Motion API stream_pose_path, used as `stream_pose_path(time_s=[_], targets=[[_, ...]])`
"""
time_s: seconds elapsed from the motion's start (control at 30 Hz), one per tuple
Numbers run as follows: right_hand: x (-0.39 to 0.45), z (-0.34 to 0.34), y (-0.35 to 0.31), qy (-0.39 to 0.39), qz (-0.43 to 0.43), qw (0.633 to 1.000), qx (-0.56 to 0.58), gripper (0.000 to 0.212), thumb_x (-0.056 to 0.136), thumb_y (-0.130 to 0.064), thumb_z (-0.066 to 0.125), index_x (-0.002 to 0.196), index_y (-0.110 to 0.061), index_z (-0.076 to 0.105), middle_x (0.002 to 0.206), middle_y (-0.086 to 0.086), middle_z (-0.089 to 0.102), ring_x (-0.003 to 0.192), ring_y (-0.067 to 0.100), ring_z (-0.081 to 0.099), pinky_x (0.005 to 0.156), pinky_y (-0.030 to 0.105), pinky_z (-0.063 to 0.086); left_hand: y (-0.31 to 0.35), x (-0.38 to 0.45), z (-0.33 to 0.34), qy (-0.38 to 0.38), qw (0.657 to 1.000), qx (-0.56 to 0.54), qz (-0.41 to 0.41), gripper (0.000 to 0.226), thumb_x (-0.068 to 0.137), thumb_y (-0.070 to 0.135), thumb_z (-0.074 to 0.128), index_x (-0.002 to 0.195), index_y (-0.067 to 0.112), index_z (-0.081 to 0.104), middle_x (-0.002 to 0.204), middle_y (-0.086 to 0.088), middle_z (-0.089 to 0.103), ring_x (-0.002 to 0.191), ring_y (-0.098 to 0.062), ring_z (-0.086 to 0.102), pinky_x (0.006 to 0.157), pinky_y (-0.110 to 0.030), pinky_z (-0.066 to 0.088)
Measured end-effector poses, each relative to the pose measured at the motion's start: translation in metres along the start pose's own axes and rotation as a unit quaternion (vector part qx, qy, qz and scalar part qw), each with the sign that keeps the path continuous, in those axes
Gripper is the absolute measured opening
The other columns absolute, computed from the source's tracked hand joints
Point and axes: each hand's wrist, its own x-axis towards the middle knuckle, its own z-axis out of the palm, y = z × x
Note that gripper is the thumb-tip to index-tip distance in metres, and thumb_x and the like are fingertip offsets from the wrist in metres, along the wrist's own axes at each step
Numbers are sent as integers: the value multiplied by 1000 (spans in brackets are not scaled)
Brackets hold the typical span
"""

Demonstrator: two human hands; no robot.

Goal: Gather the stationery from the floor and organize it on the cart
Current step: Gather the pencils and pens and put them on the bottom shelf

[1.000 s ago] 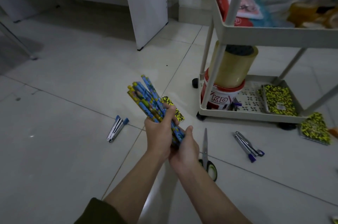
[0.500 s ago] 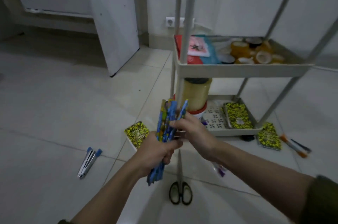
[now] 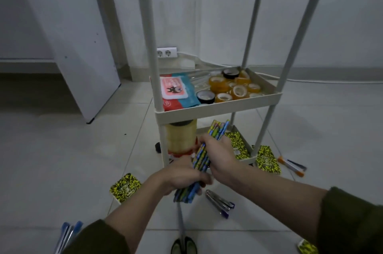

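Closer now, the pencils are gripped by left hand and right hand before the cart; scissors and notebook are left on the floor.

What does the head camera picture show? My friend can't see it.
Two hands, left hand and right hand, grip a bundle of blue pencils before a cart holding tape rolls. Pens, notebooks and scissors lie on the floor.
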Motion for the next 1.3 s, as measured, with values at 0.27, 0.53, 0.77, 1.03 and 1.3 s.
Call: stream_pose_path(time_s=[0.27, 0.53, 0.77, 1.03, 1.3], targets=[[50, -64, 36, -49, 70, 996, 11, 35, 82, -28, 68, 102, -5, 51, 94, 10, 63, 85, 19, 61, 74, 39, 54, -12, 44, 13, 14, 980, 181, -81, 19, 84, 23, 59, 76, 13, 45, 56, -4, 44, 39, -13, 39, 38, -20, 33], [80, -118, 72, -84, -473, 612, -629, 93, 55, -23, 73, 137, -9, 32, 139, 15, 46, 130, 27, 32, 103, 59, 35, -22, 83, 21, 50, 883, 467, -27, 20, 81, 29, 60, 79, 9, 55, 67, -2, 48, 62, -18, 50, 53, -28, 40], [131, -105, 79, -107, -611, 460, -635, 25, 75, -11, 48, 100, -11, 50, 77, 6, 63, 66, 26, 62, 61, 35, 51, -29, 106, 32, 166, 874, 457, -10, 32, 78, 32, 63, 103, 15, 55, 97, -8, 62, 79, -23, 57, 62, -30, 43], [184, -115, 87, -89, -613, 456, -639, 22, 77, -15, 36, 95, -9, 45, 79, 9, 63, 67, 29, 61, 60, 36, 51, -63, 119, 47, 295, 880, 350, 124, 83, 74, 24, 70, 141, 16, 22, 142, -7, 31, 126, -23, 42, 98, -37, 46], [239, -83, 76, -43, -546, 484, -682, 16, 73, -12, 30, 86, -9, 39, 68, 10, 60, 56, 29, 58, 52, 34, 48, -118, 124, 68, 269, 767, 564, 146, 77, 81, 36, 43, 148, 10, 13, 154, -11, 19, 144, -28, 12, 115, -43, 8]])
